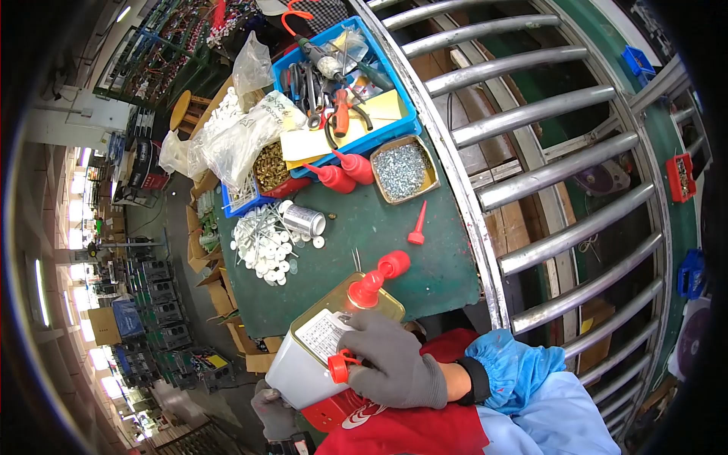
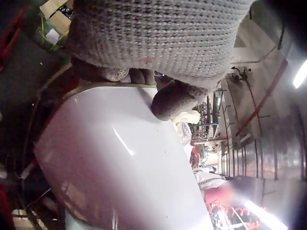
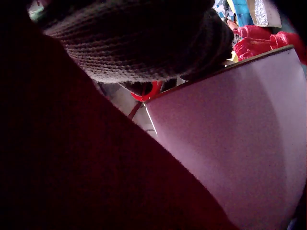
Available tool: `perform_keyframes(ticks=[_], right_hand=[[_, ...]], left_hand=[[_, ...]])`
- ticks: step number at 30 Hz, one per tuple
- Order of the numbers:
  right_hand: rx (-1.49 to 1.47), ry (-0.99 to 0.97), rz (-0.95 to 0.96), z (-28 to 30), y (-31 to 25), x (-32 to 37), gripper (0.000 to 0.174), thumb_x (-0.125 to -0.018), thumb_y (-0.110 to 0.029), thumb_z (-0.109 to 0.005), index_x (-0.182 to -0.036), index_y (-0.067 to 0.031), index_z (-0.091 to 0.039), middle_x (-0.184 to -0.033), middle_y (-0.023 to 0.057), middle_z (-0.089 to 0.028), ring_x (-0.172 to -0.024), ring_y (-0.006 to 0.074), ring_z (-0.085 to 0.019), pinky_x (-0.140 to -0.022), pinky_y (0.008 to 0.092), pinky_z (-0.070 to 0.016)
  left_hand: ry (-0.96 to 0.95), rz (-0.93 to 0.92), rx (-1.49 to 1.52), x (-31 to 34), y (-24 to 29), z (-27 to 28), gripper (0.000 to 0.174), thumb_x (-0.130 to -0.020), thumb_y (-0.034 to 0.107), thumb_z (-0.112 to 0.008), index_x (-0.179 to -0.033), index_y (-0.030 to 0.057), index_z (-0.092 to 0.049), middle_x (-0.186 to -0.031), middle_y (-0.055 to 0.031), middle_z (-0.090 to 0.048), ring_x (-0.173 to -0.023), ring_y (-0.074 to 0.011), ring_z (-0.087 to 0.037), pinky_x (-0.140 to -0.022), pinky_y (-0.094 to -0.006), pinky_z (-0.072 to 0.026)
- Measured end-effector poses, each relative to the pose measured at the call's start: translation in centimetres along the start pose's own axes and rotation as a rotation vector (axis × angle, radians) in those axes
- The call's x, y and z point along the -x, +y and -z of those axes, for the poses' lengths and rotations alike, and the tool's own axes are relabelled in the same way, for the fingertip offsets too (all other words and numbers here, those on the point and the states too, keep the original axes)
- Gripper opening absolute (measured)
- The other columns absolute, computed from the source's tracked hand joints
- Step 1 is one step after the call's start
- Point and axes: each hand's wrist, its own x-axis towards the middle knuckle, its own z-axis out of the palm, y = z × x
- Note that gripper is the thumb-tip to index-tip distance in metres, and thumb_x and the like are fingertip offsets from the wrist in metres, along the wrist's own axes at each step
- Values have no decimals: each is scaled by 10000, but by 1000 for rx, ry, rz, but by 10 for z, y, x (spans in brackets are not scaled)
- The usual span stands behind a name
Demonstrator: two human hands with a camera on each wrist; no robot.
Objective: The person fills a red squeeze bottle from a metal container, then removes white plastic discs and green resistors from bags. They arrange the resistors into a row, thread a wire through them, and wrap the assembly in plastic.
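Head view, right fingers [image 1: 353, 345] pinching red cap [image 1: 338, 368], left fingers [image 1: 267, 400] gripping white tin [image 1: 299, 377], green tabletop [image 1: 436, 277] ending at rollers [image 1: 561, 172]

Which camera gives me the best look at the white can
The head view: it shows the white can with its top, label and a side together. The left wrist view shows a glossy white side and part of a rim; the right wrist view, a shaded side and rim edge.

This looks like a factory workshop. A roller conveyor [image 1: 557, 171] fills the frame's right side, a green desk [image 1: 447, 265] at the centre carries tools [image 1: 342, 114] and metal fasteners [image 1: 400, 170], and equipment [image 1: 155, 290] lines the left.
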Motion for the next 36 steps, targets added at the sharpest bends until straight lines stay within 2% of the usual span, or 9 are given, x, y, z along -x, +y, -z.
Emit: perform_keyframes(ticks=[2,5,8,16,20,22,29,35,36], right_hand=[[20,-23,-4,2,-3,0,275,-722,-219,-644,-950,-66,-665,-1050,181,-578,-934,348,-589,-802,413,-475],[33,-54,-10,3,-7,-1,269,-722,-224,-643,-942,-69,-663,-1026,172,-574,-918,341,-591,-778,412,-477],[28,-50,-4,2,-11,-2,261,-721,-227,-639,-928,-70,-660,-998,162,-568,-894,332,-590,-750,412,-476],[54,-16,41,0,-15,-4,230,-706,-199,-633,-894,-68,-650,-913,146,-548,-830,325,-579,-701,414,-466],[49,-105,1,4,-17,-4,304,-773,-231,-602,-1004,-37,-639,-945,184,-538,-907,374,-556,-765,466,-472],[49,-103,-6,4,-19,-4,301,-772,-230,-603,-1000,-38,-643,-938,181,-537,-905,372,-557,-761,464,-472],[61,-108,-5,3,-25,-4,284,-769,-248,-614,-964,-46,-656,-916,174,-541,-894,364,-562,-748,460,-474],[111,-28,58,0,-28,-4,221,-689,-165,-637,-887,-72,-672,-889,137,-570,-792,323,-599,-679,415,-484],[114,-23,63,0,-28,-4,222,-688,-165,-639,-886,-72,-674,-887,136,-571,-790,324,-599,-680,414,-484]], left_hand=[[-65,-9,-33,-2,-4,10,275,-698,198,-491,-896,39,-598,-828,-66,-626,-639,-188,-610,-526,-306,-524],[-88,13,-21,-8,-12,23,287,-690,215,-494,-886,37,-605,-861,-84,-637,-681,-199,-627,-590,-336,-548],[58,30,-2,2,-12,-15,274,-682,173,-510,-878,8,-608,-649,-38,-562,-468,-132,-488,-414,-235,-382],[-59,213,128,-4,-24,4,297,-705,176,-497,-928,10,-602,-698,-45,-577,-517,-149,-483,-479,-264,-424],[-47,229,119,-3,-26,1,279,-713,172,-499,-926,16,-592,-721,-43,-574,-547,-150,-488,-503,-268,-426],[-9,63,-90,1,-34,-2,258,-716,169,-505,-911,23,-588,-719,-42,-569,-544,-156,-484,-505,-274,-421],[-79,203,141,-6,-40,6,187,-738,173,-508,-867,55,-575,-705,-37,-546,-545,-163,-477,-523,-300,-417],[-76,152,140,-9,-52,9,171,-744,179,-505,-853,68,-574,-716,-34,-548,-549,-157,-485,-521,-289,-423],[-71,36,-64,-11,-58,15,170,-741,178,-504,-850,68,-573,-718,-33,-549,-550,-156,-488,-515,-283,-425]])
